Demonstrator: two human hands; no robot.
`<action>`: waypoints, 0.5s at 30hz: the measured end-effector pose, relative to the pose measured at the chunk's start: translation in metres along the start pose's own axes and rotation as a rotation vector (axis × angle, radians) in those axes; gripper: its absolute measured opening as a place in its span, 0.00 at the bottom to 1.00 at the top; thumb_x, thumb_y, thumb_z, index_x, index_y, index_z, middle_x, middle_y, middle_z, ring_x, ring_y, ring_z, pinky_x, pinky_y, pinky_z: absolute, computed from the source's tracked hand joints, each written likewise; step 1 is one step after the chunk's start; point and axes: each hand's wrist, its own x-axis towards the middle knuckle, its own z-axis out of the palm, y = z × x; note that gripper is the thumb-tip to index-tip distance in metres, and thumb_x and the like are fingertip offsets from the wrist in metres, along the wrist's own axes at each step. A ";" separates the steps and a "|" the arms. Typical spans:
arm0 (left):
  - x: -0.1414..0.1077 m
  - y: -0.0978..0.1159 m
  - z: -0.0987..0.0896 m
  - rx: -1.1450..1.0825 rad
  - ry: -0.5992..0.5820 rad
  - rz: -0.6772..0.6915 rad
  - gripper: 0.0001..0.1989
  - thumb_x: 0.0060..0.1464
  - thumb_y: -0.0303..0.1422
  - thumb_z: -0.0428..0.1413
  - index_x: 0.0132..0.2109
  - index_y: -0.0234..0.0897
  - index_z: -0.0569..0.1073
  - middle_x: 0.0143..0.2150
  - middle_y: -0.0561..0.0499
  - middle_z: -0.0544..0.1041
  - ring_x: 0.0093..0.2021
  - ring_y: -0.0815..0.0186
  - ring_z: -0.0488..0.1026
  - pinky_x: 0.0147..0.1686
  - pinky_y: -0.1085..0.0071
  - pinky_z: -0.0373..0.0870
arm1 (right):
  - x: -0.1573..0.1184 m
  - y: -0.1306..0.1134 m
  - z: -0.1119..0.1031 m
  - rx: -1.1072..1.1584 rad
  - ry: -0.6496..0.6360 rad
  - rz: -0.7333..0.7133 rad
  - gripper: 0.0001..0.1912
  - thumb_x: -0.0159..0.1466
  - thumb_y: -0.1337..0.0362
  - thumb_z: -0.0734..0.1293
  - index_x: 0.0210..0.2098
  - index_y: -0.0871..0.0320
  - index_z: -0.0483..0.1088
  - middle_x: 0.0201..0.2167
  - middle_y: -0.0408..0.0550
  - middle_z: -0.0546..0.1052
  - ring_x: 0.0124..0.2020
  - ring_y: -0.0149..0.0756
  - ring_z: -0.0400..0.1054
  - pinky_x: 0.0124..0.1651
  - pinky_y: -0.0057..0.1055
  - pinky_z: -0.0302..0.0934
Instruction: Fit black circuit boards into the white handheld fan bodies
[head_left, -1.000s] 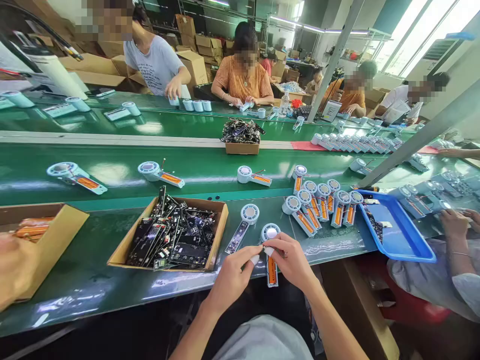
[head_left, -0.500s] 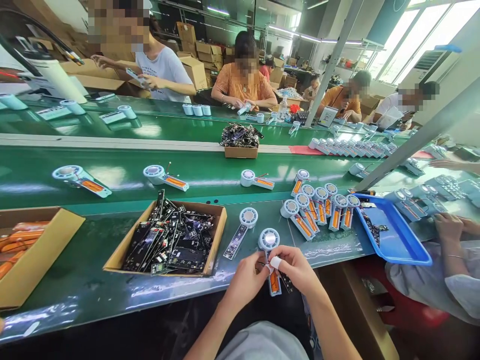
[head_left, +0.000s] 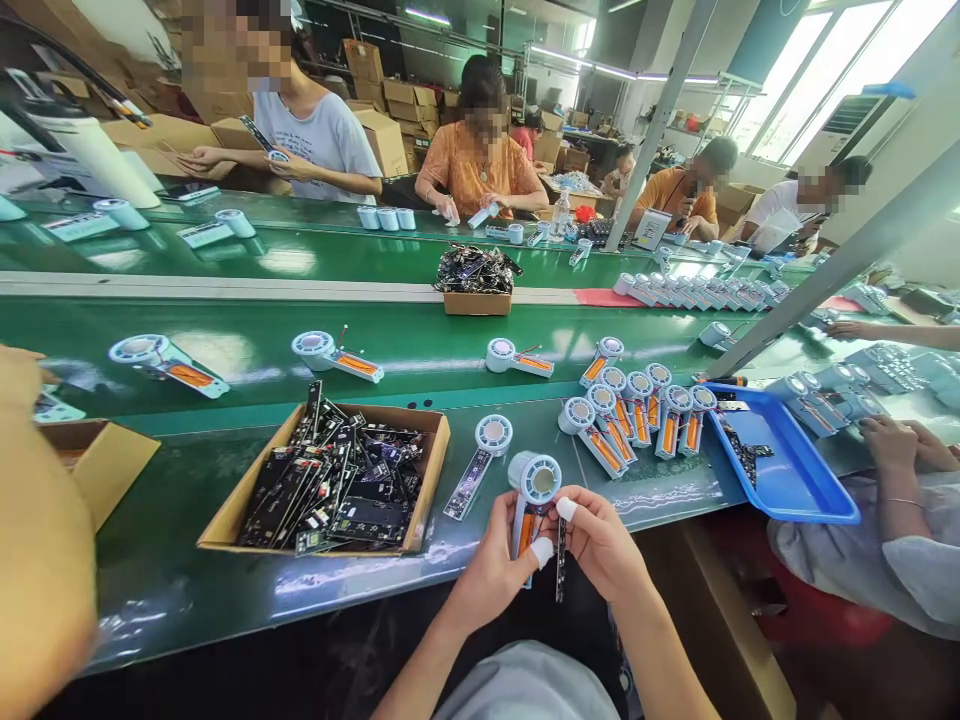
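My left hand (head_left: 491, 568) is closed around the handle of a light-blue handheld fan (head_left: 541, 480), its round head facing up and part of an orange battery showing in the open handle. My right hand (head_left: 606, 548), beside the fan, pinches a narrow black circuit board (head_left: 561, 570) that hangs down edge-on. White covers are on some fingertips of both hands. Thin wires run near my fingers, but where they join is hidden. Just left of the held fan, another fan with a board in its handle (head_left: 466, 485) lies on the bench.
A carton of black circuit boards (head_left: 436, 490) stands to the left. Several open fans (head_left: 615, 440) are grouped to the right by a blue tray (head_left: 817, 500). More fans lie on the green conveyor (head_left: 420, 340). A co-worker's arm (head_left: 45, 540) reaches in at the far left.
The fan has tilted upright and turned in my left hand. My right hand has shifted slightly right, and the board now hangs apart from the handle. A co-worker's arm has entered at left.
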 end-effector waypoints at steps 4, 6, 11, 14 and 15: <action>0.003 0.005 -0.006 0.107 0.040 0.062 0.20 0.59 0.39 0.58 0.55 0.38 0.66 0.57 0.41 0.74 0.59 0.54 0.71 0.60 0.57 0.64 | -0.008 -0.001 0.001 -0.214 0.011 -0.147 0.14 0.55 0.55 0.77 0.33 0.58 0.75 0.26 0.44 0.77 0.31 0.35 0.73 0.44 0.34 0.67; 0.005 0.008 -0.007 0.117 0.034 0.066 0.19 0.59 0.41 0.57 0.54 0.38 0.68 0.54 0.42 0.76 0.54 0.55 0.74 0.54 0.60 0.69 | -0.012 -0.001 0.000 -0.376 0.013 -0.234 0.13 0.56 0.58 0.76 0.37 0.57 0.75 0.30 0.45 0.78 0.33 0.35 0.72 0.41 0.31 0.67; 0.004 0.013 0.002 0.105 0.153 0.055 0.17 0.58 0.43 0.56 0.49 0.37 0.69 0.47 0.44 0.79 0.38 0.62 0.76 0.38 0.67 0.72 | -0.016 0.003 -0.005 -0.852 0.173 -0.421 0.12 0.61 0.65 0.67 0.45 0.55 0.69 0.35 0.46 0.78 0.35 0.36 0.71 0.37 0.28 0.64; 0.004 0.016 0.009 0.106 0.252 0.060 0.16 0.57 0.42 0.57 0.47 0.37 0.69 0.43 0.46 0.79 0.37 0.62 0.76 0.38 0.69 0.71 | -0.018 -0.004 -0.006 -1.290 0.227 -0.491 0.08 0.66 0.66 0.60 0.40 0.55 0.70 0.33 0.47 0.78 0.32 0.36 0.71 0.34 0.28 0.59; 0.004 0.016 0.010 0.110 0.271 0.065 0.15 0.56 0.41 0.57 0.47 0.37 0.69 0.43 0.46 0.79 0.38 0.62 0.76 0.38 0.69 0.70 | -0.019 -0.008 -0.005 -1.410 0.172 -0.474 0.10 0.68 0.67 0.58 0.38 0.55 0.71 0.30 0.47 0.78 0.30 0.36 0.70 0.32 0.28 0.56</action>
